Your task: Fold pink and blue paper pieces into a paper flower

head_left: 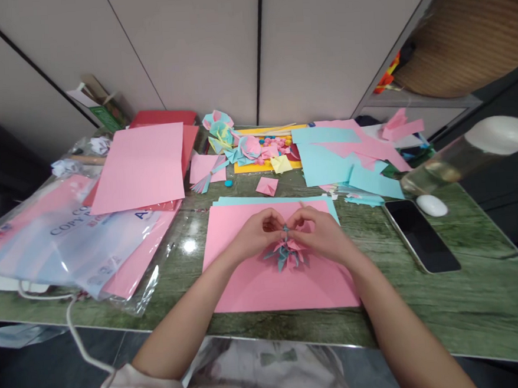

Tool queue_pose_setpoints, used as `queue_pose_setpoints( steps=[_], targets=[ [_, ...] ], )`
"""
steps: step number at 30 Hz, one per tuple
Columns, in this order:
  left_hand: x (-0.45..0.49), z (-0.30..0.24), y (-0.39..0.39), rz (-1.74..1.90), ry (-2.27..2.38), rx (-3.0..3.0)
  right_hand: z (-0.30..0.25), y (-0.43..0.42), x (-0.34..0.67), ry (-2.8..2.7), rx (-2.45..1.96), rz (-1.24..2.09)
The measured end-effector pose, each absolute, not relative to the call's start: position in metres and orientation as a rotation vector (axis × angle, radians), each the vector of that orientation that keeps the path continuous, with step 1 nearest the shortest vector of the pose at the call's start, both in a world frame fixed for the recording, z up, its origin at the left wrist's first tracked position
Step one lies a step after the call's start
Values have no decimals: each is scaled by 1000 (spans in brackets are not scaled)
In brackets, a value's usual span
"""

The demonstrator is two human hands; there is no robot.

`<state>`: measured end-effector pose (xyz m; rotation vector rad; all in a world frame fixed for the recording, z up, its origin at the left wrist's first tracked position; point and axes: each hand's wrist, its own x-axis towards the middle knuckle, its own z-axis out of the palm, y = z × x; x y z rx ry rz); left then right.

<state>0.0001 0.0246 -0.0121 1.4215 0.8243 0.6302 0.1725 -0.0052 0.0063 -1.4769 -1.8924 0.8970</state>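
Note:
A pink and blue folded paper flower (pixel 288 254) is held low over a pink sheet of paper (pixel 243 287), in the middle of the head view. My left hand (pixel 261 232) pinches its narrow blue top from one side. From the other side, my right hand (pixel 317 234) is closed with thumb and fingertips at that same spot. The flower's pointed petals spread downward beneath my fingers. Exactly what lies between the fingertips is partly hidden. Blue paper edges (pixel 228 201) show from under the pink sheet.
Behind my hands lie a small folded pink square (pixel 267 186), paper flowers (pixel 249 147) and a yellow tray (pixel 244 166) of small beads. Pink sheets (pixel 139 167) and a plastic copy-paper bag (pixel 79 230) are at left. At right are a phone (pixel 421 236), a white mouse-like object (pixel 432 205) and a bottle (pixel 451 157).

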Motion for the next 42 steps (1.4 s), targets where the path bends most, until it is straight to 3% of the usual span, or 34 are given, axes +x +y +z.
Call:
queue_pose_setpoints(
  steps=[31,42],
  targets=[
    [2,-5,18,637,824,1582,10,-5,174,-1918,-1460,882],
    [4,-1,15,630,780,1565,10,-3,186,-1884,-1402,1216]
  ],
)
